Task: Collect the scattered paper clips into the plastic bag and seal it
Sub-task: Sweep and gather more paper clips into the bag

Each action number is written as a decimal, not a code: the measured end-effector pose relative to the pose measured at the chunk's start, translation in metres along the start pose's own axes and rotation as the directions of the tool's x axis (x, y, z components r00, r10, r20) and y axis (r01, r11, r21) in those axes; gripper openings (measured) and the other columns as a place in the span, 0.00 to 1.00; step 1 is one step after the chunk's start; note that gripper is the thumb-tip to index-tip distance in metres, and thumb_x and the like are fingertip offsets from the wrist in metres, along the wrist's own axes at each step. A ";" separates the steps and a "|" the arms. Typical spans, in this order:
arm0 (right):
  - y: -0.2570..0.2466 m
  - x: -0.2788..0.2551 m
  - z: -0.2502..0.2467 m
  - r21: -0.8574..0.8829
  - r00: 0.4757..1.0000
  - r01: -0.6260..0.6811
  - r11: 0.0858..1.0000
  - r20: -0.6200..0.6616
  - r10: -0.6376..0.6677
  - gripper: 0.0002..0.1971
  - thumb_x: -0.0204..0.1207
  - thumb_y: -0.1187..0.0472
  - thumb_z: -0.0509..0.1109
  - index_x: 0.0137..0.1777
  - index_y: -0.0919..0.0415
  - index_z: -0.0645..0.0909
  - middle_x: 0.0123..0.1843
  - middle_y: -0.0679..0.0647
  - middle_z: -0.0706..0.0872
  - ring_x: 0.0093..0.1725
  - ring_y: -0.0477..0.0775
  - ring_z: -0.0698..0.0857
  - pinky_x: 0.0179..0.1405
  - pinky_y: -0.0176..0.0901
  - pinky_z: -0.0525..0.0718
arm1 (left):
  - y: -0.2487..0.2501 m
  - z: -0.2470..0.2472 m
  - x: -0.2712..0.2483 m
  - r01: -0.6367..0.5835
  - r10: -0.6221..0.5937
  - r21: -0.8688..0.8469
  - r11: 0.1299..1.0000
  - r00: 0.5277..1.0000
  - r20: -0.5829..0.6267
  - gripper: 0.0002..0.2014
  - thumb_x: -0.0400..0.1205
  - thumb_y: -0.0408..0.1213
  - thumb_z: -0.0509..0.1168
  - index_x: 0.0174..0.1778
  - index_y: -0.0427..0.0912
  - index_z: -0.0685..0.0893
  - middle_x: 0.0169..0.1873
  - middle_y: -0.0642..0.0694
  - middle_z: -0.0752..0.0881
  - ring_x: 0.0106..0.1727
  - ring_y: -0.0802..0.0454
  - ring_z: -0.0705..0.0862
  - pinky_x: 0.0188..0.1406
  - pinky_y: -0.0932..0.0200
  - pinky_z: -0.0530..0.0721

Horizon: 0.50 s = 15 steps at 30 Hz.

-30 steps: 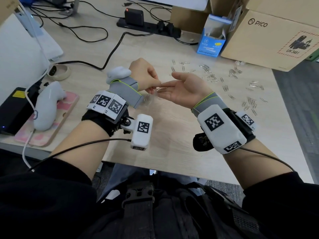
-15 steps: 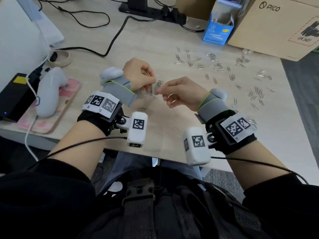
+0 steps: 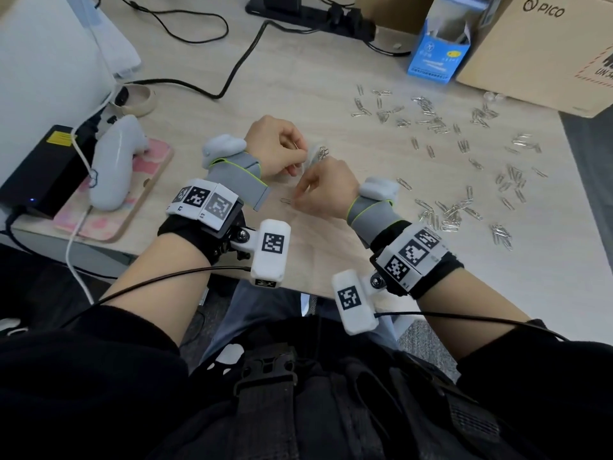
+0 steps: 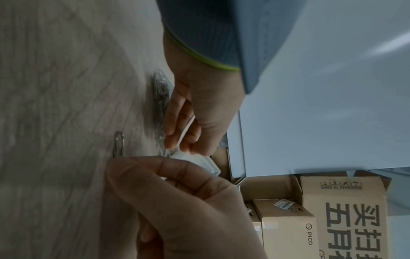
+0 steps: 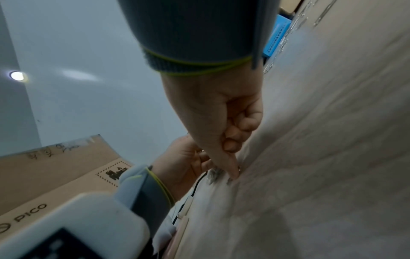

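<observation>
A small clear plastic bag [image 3: 319,153] with several paper clips inside hangs low over the table between my hands. My left hand [image 3: 298,157] pinches one side of its mouth. In the left wrist view my right hand [image 4: 182,138] pinches the bag's white top strip, while the clip-filled part of the bag [image 4: 160,103] lies against the wood. One loose paper clip [image 3: 287,201] lies on the table just left of my right hand's fingertips, apart from them. Scattered paper clips [image 3: 454,210] cover the table to the right and far right.
A blue carton [image 3: 438,51] and a PICO cardboard box [image 3: 537,51] stand at the back right. A white controller [image 3: 112,161] on a pink pad, a black power brick [image 3: 43,167], a tape roll [image 3: 134,99] and cables [image 3: 238,61] fill the left side.
My right hand has turned from palm-up to palm-down and come in to the bag's mouth. Both hands and the bag have dropped closer to the table.
</observation>
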State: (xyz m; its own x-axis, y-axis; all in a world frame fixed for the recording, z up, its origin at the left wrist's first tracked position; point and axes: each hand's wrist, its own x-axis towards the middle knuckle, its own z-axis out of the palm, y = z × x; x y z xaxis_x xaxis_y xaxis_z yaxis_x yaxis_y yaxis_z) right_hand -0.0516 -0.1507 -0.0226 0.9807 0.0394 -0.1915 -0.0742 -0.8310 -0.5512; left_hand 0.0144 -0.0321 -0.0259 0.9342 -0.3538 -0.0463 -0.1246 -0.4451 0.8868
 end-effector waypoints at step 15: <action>0.017 -0.006 -0.028 0.509 0.995 -0.092 0.856 0.008 0.102 0.11 0.68 0.69 0.72 0.27 0.61 0.78 0.14 0.47 0.74 0.13 0.44 0.69 0.14 0.32 0.67 | 0.000 0.004 0.001 -0.010 0.010 -0.002 1.000 1.000 -0.005 0.10 0.70 0.25 0.66 0.29 0.45 0.81 0.15 0.54 0.84 0.18 0.57 0.83 0.23 0.63 0.84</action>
State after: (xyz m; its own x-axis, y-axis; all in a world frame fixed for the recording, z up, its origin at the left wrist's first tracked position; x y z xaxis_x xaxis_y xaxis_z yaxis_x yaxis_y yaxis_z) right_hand -0.0538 -0.1806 -0.0086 0.9666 -0.0408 -0.2532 -0.2455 -0.4322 -0.8677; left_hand 0.0139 -0.0356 -0.0278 0.9346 -0.3540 -0.0349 -0.1334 -0.4397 0.8882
